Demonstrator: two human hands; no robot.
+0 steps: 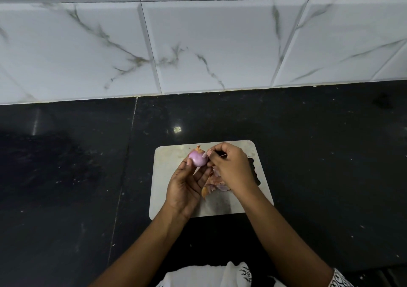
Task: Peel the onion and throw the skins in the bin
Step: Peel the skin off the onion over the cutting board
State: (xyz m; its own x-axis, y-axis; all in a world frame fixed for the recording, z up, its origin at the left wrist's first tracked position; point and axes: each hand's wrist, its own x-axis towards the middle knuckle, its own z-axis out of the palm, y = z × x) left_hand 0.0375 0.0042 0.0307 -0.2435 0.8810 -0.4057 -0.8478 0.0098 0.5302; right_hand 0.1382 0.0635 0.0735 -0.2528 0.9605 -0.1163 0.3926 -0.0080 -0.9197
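1. White cloth with a black print point(220, 274) sits nearest, at the bottom edge of the view. Both bare forearms reach forward from it.
2. Loose papery onion skins, pale pink and tan point(214, 186), lie heaped on the flat grey metal chopping board point(167, 168). The heap is right of the board's middle and partly hidden under the right wrist.
3. Palm up over the board's left half, the left hand point(187, 185) curls its fingers round the small purple onion point(197, 158). It holds the onion aloft above the board's far left corner.
4. Just right of the onion, the right hand point(231, 165) pinches a pale flap of skin point(204, 154) between thumb and forefinger. Its other fingers are tucked in.
5. The onion looks mostly bare, with a tan tuft at its top, so peeling seems nearly finished.
   - The flap should be drawn down along the bulb towards the root, not outward, so it comes away whole.
   - The left hand can turn the onion to bring up the next edge.
   - Working over the board keeps the scraps together.
6. The board rests on the polished black stone countertop point(66, 176), towards its front edge.
7. White marble-veined wall tiles point(198, 44) rise from the countertop's far edge. No bin is in view.
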